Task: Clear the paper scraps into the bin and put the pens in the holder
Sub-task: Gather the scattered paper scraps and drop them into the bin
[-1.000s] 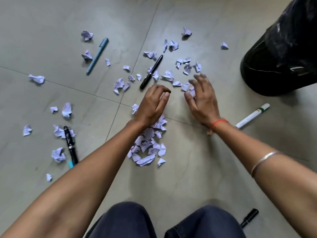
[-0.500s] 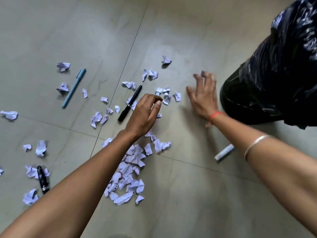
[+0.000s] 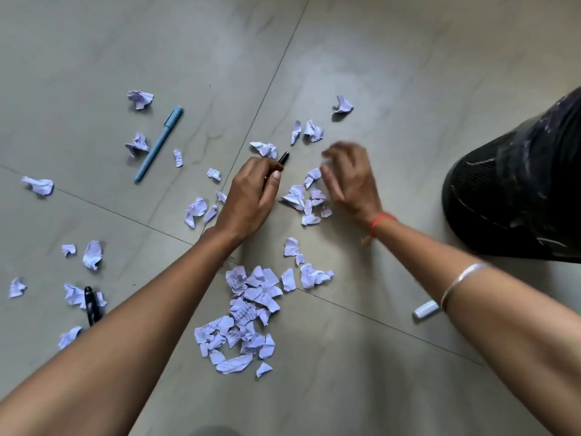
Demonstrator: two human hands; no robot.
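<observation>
Pale lilac paper scraps lie scattered on the tiled floor, with a gathered pile [image 3: 245, 316] between my forearms. My left hand [image 3: 251, 196] is closed around a black pen [image 3: 283, 158]; only the pen's tip sticks out past the fingers. My right hand [image 3: 349, 177], blurred, rests with fingers spread over a small cluster of scraps [image 3: 306, 199]. The bin [image 3: 515, 190], lined with a black bag, stands at the right. A teal pen [image 3: 158, 144] lies at the upper left, another black pen [image 3: 91, 305] at the lower left.
A white marker [image 3: 426, 309] lies beside my right forearm, partly hidden by it. Single crumpled scraps [image 3: 39, 185] are spread over the left part of the floor and beyond the hands [image 3: 342, 105]. No pen holder is in view.
My left hand has closed over the black pen that lay beside it. My right hand has drawn back from near the bin, sweeping scraps toward the middle. The camera view shifted.
</observation>
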